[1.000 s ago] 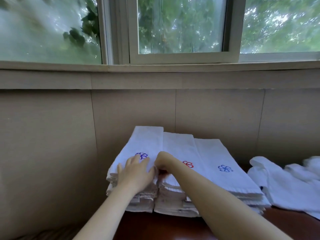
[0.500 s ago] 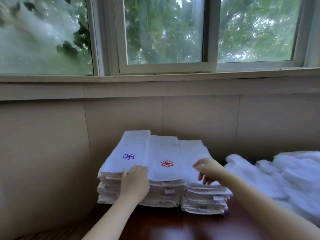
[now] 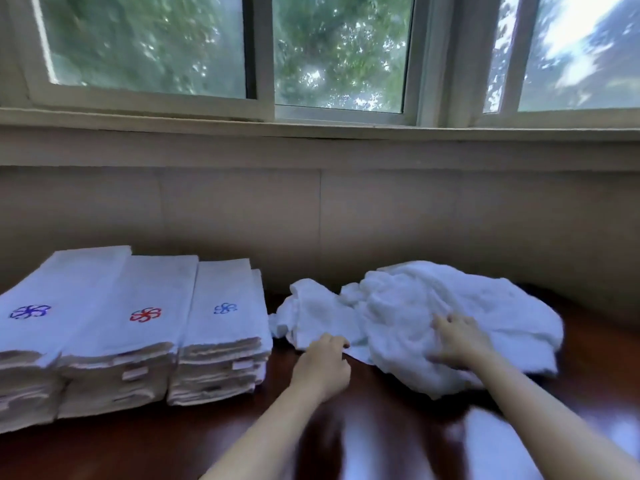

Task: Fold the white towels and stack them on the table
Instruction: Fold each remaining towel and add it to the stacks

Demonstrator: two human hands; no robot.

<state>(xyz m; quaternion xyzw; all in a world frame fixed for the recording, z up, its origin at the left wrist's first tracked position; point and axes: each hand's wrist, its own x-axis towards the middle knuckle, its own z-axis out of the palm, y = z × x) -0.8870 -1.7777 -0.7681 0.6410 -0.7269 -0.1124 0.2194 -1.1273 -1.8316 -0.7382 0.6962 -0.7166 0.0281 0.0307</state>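
On the dark, glossy tabletop [image 3: 194,441] under the window [image 3: 339,50], the task's towels lie in two groups. At the left stand three stacks of folded white towels, side by side and touching, their far ends close to the beige wall panel [image 3: 242,209]. The left stack [image 3: 72,275] carries a purple flower emblem on its top towel, the middle stack [image 3: 156,282] a red one, and the right stack [image 3: 225,282] a smaller blue one. The left stack runs out of view at the left edge.

Just right of the stacks, at the centre and right of the scene, sits the heap of loose towels [image 3: 398,299], crumpled and unfolded, reaching almost to the wall. A small strip of bare tabletop separates it from the right stack.

The person's left grip [image 3: 323,362] is at the near left edge of the heap, with fingers curled and pinching a flat corner of towel that lies on the tabletop. The right grip [image 3: 457,341] lies on top of the heap, palm down, fingers spread and straight, holding nothing; it is somewhat blurred. Both bare forearms reach in from the near right. The near right of the tabletop shows pale reflections.
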